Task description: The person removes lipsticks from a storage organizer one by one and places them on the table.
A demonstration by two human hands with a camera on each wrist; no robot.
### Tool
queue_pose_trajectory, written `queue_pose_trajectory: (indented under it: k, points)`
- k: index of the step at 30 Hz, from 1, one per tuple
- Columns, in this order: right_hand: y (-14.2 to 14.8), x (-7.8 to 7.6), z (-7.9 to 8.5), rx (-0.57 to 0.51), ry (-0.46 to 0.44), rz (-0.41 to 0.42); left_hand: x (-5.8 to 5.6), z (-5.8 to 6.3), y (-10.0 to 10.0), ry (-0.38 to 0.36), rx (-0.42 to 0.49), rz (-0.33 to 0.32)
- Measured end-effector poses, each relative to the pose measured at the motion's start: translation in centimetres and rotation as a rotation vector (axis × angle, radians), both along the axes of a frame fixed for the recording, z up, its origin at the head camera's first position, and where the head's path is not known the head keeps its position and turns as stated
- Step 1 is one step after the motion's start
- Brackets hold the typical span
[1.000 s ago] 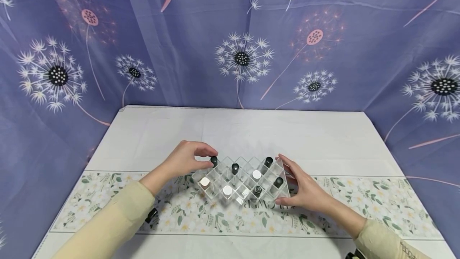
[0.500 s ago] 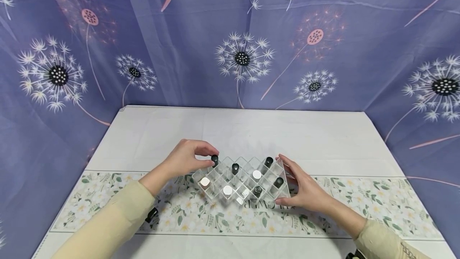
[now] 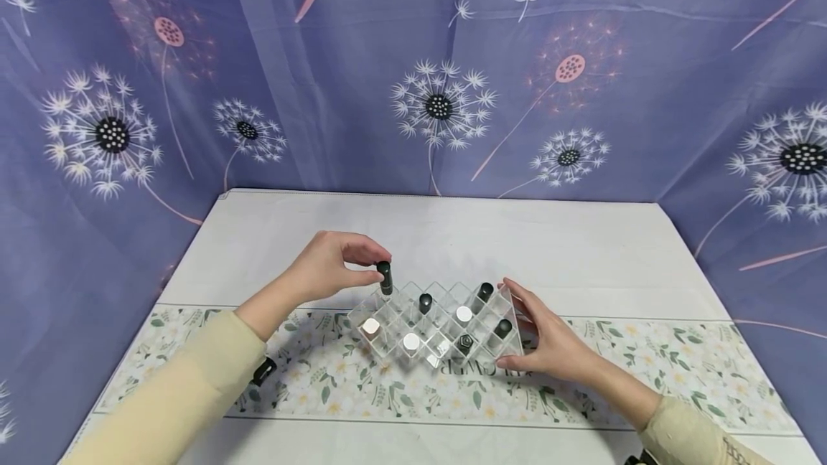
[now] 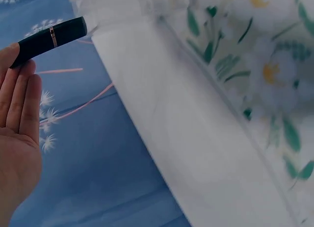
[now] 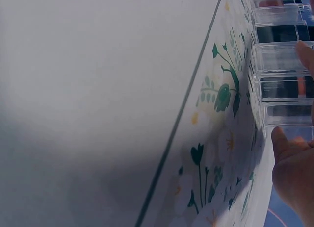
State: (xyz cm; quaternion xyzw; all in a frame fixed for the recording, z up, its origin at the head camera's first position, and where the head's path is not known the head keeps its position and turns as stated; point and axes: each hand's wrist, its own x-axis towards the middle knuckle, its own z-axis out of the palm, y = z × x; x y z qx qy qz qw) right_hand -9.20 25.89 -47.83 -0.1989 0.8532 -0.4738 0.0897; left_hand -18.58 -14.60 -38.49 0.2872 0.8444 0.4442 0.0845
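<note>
My left hand (image 3: 332, 264) pinches a dark lipstick tube (image 3: 385, 278) between thumb and fingertips, upright over the back left of a clear lipstick organizer (image 3: 394, 318). In the left wrist view the same lipstick tube (image 4: 51, 38) shows a thin gold band round its middle. My right hand (image 3: 549, 339) grips the organizer's right end, thumb at the front corner and fingers at the back. The right wrist view shows that hand (image 5: 294, 173) against the stacked clear compartments (image 5: 282, 60). Several lipsticks stand in the diamond-shaped slots, among them a black-capped one (image 3: 425, 303) and a white-topped one (image 3: 464, 315).
The organizer stands on a white table cover (image 3: 310, 228) with a floral band (image 3: 336, 393). A purple curtain (image 3: 349, 128) with dandelion prints encloses the back and sides. A small black object (image 3: 263, 372) shows beside the left sleeve.
My left hand has lifted the lipstick tube up from its slot at the organizer's back left. The right hand keeps its grip on the organizer, which stays in place.
</note>
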Motion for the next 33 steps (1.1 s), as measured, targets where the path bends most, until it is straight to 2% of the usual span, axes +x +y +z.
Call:
queue_pose_trajectory:
  k: [7,11,15,19,25,33]
  points:
    - [0.0,0.1,0.0,0.013,0.004,-0.001,-1.1,2.4,-0.5,0.031,-0.031,0.017]
    - [0.1,0.1,0.0,0.019,0.003,-0.005,-2.0,3.2,-0.8,0.038,-0.041,0.030]
    - [0.0,0.1,0.0,0.027,-0.009,-0.014,-2.8,3.5,-1.0,0.018,-0.050,0.055]
    - [0.0,0.1,-0.1,0.032,-0.014,-0.019,-3.4,3.1,-1.2,0.002,-0.054,0.076]
    - [0.1,0.0,-0.2,0.026,-0.005,-0.015,-4.4,1.6,-1.4,0.018,-0.052,0.086]
    - [0.1,0.0,-0.3,0.024,-0.007,-0.013,-5.9,-0.4,-1.8,0.043,-0.081,0.128]
